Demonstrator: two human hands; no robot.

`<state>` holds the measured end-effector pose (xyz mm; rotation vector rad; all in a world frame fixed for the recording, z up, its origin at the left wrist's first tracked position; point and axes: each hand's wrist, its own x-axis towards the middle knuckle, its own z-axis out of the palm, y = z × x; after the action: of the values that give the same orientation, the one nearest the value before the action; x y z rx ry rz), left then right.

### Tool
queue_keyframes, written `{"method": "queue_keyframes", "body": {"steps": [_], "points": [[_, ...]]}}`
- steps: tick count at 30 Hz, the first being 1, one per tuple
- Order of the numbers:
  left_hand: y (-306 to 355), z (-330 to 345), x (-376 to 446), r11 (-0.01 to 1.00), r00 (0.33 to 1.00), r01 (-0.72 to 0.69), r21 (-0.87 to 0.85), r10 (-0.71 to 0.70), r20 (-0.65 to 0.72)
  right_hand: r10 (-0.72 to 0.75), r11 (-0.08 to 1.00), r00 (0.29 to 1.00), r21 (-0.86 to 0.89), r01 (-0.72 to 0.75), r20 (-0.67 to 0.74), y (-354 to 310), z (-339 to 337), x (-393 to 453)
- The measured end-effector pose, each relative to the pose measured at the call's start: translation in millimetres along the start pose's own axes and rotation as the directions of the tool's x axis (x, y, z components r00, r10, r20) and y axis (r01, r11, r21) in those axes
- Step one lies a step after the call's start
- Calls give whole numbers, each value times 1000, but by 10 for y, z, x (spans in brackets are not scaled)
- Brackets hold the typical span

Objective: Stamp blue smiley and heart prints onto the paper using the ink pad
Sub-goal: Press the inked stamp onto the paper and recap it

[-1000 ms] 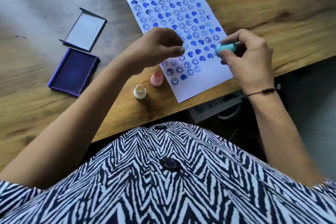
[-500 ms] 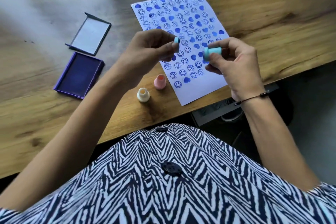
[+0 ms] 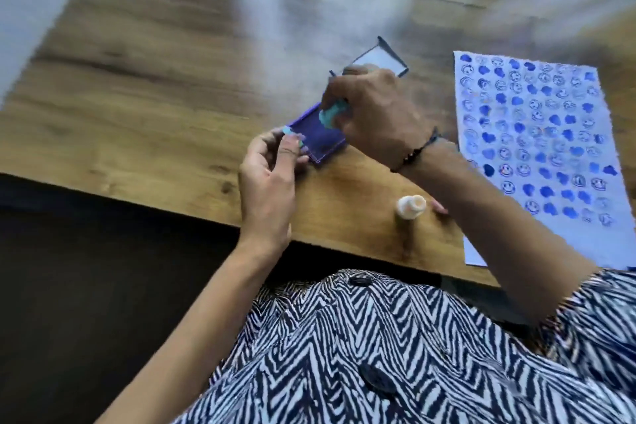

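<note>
Two hands work over a wooden table [image 3: 144, 86], frame heavily motion-blurred. Paper [image 3: 537, 155] lies flat at the right side of the table, covered in rows of blue smiley and heart prints, near edge reaching the table's front edge. Ink pad [image 3: 318, 138], purple tray with dark blue surface, sits near the front edge, well left of the paper. Its lid [image 3: 382, 60] lies open just behind it, partly hidden by the right hand. Right hand [image 3: 375, 113], black bracelet on wrist, fingers curled round a teal stamp [image 3: 330, 113], stamp down over the pad's surface; contact not clear through blur. Left hand [image 3: 268, 175] at the pad's near-left corner, fingertips pinching a small teal cap [image 3: 288, 131]. Cream stamp [image 3: 409, 206] stands on the table between pad and paper, touching nothing visible. Pink item just right of it, mostly hidden under the right forearm.
</note>
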<state>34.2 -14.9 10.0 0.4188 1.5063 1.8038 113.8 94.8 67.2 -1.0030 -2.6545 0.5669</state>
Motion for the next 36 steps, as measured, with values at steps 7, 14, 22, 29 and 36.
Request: {"method": "queue_keyframes", "body": {"steps": [7, 14, 22, 29, 36], "points": [[-67, -52, -38, 999, 996, -46, 16, 47, -73, -184, 973, 975, -121, 199, 124, -100, 240, -27], [-120, -87, -17, 992, 988, -122, 34, 125, -92, -183, 970, 969, -133, 205, 163, -98, 190, 118], [-137, -75, -30, 989, 982, -118, 94, 130, -136, -187, 969, 953, -114, 219, 239, -156, 182, 201], [-92, -49, -61, 978, 980, -128, 165, 151, -133, -156, 981, 958, -78, 179, 242, -201, 174, 257], [-70, -34, -81, 955, 972, -164, 248, 199, -124, -168, 981, 960, -57, 186, 226, -173, 159, 218]]}}
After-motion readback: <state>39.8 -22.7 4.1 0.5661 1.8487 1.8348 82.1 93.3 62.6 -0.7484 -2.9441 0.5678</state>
